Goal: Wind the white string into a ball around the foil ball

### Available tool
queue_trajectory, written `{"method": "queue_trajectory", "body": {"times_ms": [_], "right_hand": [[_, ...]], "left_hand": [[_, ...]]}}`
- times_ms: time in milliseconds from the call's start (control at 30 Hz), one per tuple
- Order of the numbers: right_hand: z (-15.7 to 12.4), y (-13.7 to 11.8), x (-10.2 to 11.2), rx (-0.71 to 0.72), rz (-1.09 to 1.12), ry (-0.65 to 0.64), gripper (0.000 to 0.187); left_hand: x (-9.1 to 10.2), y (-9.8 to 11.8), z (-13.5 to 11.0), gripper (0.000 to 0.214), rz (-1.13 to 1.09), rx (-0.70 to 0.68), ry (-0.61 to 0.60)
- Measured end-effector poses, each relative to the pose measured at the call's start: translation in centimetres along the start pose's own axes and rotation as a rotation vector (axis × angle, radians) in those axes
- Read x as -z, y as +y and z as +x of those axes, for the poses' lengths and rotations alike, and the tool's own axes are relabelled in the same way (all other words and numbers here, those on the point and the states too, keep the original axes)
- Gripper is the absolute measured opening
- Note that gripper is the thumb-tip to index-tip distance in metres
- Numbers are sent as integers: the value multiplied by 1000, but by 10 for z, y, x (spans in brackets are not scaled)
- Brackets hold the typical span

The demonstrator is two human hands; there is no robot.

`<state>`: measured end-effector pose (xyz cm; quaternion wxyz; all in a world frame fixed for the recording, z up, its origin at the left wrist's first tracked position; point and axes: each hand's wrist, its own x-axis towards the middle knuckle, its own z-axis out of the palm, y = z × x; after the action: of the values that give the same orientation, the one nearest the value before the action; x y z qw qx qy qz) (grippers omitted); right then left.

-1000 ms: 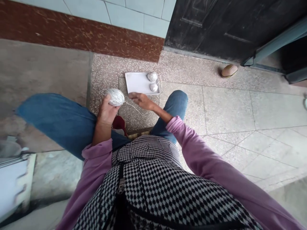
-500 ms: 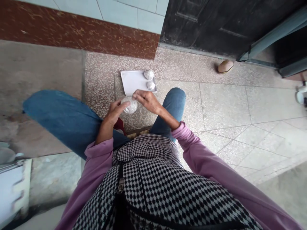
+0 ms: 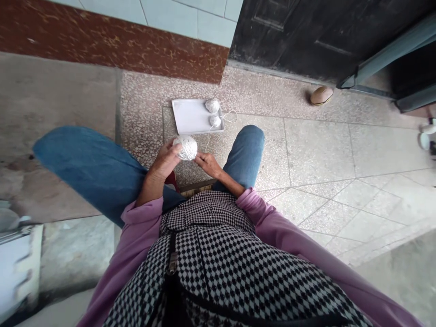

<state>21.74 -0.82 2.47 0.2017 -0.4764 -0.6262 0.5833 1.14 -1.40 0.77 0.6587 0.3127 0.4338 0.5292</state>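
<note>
My left hand (image 3: 165, 162) grips a white ball of thread (image 3: 185, 147) between my knees, above the floor. Just to its right, my right hand (image 3: 208, 163) has its fingers pinched, apparently on the thin thread (image 3: 208, 141) that runs from the ball towards the tray. A white tray (image 3: 189, 117) lies on the floor ahead. Two smaller white thread balls (image 3: 213, 112) sit at the tray's right end, with a loop of thread spilling over its right edge.
I sit with jeans-clad knees spread, the left knee (image 3: 85, 163) and the right knee (image 3: 248, 145). A red-brown skirting and pale tiles form the wall ahead. A dark door (image 3: 306, 36) stands at the right, with a tan shoe (image 3: 321, 95) before it.
My left hand brought the ball from the left to the middle. My right hand passed over the ball, then dropped to its right side, closer to me.
</note>
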Motion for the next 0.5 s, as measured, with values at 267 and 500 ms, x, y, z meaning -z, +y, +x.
{"method": "queue_trajectory", "body": {"times_ms": [267,500], "right_hand": [[-27,-28,-2,18,-95,-108,58],[3,-52,45,159,-81,-22,68]], "left_hand": [[18,-8,11,72,349,-46,248],[9,17,-2,59,623,19,70]]}}
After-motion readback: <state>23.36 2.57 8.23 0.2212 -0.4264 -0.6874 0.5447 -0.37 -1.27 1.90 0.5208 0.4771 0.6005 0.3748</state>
